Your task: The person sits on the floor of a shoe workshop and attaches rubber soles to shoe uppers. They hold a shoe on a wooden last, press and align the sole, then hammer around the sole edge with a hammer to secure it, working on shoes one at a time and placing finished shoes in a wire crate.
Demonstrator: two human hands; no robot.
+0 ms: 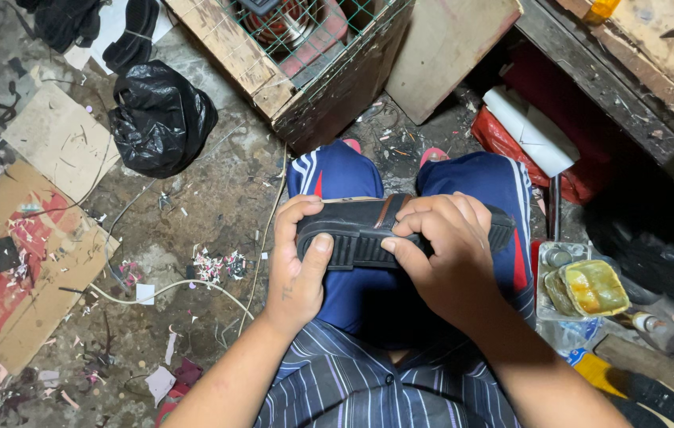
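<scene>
**A:** Looking straight down now, and both hands are on one black sandal sole (369, 234), held crosswise over the lap, just above the blue track trousers (337, 178).

**B:** How's the left hand (297, 261) set?

**A:** Wrapped round the left end of the sole, thumb pressed on the ribbed tread, fingers curled over the far edge. That's a firm clasp on it.

**B:** And the right hand (448, 254)?

**A:** Clamped over the middle and right part, fingers folded across the top, thumb tip on the tread close to the left thumb. A brown strip shows on the sole between the two hands.

**B:** What's around them?

**A:** Just right of the right hand, a shallow tray (547, 297) with a yellow glue-stained tub (594, 287) in it. Beyond the hands, past the knees, a wooden crate (274, 79) with green wire mesh over it. Well off to the left of the left hand, a knotted black plastic bag (161, 119) on the dirty floor (194, 206), a white cord (178, 287) trailing nearer, and flattened cardboard (28, 269) strewn with offcuts further left.

**B:** And nearest the camera?

**A:** A striped shirt (369, 388), below both wrists.
</scene>
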